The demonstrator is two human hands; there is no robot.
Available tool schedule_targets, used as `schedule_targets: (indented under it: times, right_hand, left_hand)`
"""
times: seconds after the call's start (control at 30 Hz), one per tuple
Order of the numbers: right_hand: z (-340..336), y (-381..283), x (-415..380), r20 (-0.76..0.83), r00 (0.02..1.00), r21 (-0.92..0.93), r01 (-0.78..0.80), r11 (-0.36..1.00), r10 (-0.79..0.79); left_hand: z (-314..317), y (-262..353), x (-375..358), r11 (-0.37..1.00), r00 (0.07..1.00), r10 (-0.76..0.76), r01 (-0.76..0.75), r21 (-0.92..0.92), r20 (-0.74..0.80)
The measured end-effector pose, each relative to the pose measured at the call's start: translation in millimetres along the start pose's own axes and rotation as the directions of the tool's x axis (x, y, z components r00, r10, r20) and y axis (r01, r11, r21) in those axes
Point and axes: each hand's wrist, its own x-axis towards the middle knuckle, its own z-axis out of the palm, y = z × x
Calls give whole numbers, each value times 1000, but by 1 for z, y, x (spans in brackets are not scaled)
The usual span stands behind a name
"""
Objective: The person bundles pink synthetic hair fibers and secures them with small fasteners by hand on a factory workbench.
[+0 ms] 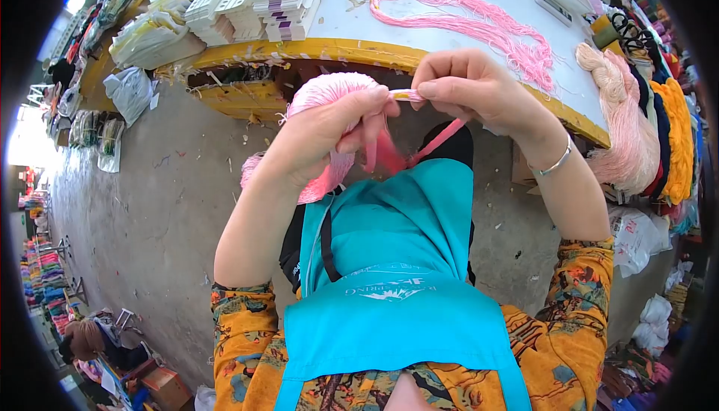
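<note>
Pink yarn skein (329, 90) against left hand (353, 120), just off worktop's (341, 18) near edge. Left fingers pinched closed on short pink strand (405, 96); right hand (466, 85) same, other end. Loose pink hank (528, 48) on worktop, toward right edge.

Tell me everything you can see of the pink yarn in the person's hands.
The pink yarn looks soft and many-stranded. A thick, rounded bundle shows behind the left hand, bulging above and below it. A narrow length with a yellowish patch stretches across to the right hand, pinched by both hands' fingertips. Looser pink lengths hang below, partly blurred.
</note>
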Motion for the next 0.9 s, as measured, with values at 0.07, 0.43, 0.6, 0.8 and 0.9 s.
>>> schedule_targets:
  times: [0.07, 0.43, 0.6, 0.8, 0.9]
  right_hand:
    - [2, 12, -5, -5, 999, 369, -35, 929, 40]
    - [35, 42, -21, -263, 963, 468, 81, 880, 51]
    - [41, 44, -20, -398, 914, 104, 128, 986, -77]
    - [45, 45, -18, -375, 924, 34, 94, 995, -75]
    - [48, 44, -16, -403, 909, -28, 106, 994, -109]
  left_hand:
    - [9, -3, 2, 998, 996, 66, -65, 22, -60]
    - [31, -19, -7, 971, 949, 231, -213, 106, -215]
    - [34, -15, -3, 971, 959, 181, -139, 193, -219]
    - [27, -24, -2, 976, 966, 151, -113, 184, -209]
    - [26, -26, 0, 982, 971, 133, -101, 162, -199]
